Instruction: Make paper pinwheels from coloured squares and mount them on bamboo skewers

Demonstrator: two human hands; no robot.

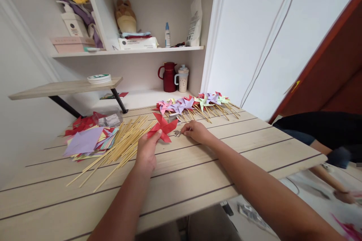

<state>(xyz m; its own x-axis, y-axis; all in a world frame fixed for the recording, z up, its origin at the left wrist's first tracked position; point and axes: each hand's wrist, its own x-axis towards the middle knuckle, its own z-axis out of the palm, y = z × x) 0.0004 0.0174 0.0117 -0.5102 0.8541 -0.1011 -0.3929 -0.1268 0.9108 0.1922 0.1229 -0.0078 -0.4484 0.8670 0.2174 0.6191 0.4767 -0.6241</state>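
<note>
From the head camera: the left hand [146, 150] has a red paper pinwheel [163, 127] pinched at its lower blade, thumb on top, the paper resting on the wooden table [198, 180] around the middle, a bit toward the far edge. The right hand [195, 131] sits just beside it with fingertips closed around something tiny at a little silvery pile of pins [177, 133]; can't tell if it's actually got one.

That pinwheel looks featherlight and floppy, folded paper that creases if you squeeze. I'd say hold it by a blade edge or near the centre, gently. The pins look small and slippery, so fingertip work.

Left of the hands is a loose spread of bamboo sticks [121, 145], then a stack of coloured paper squares [87, 141] near the left edge. A row of finished pinwheels [195, 103] lies along the far edge.
</note>
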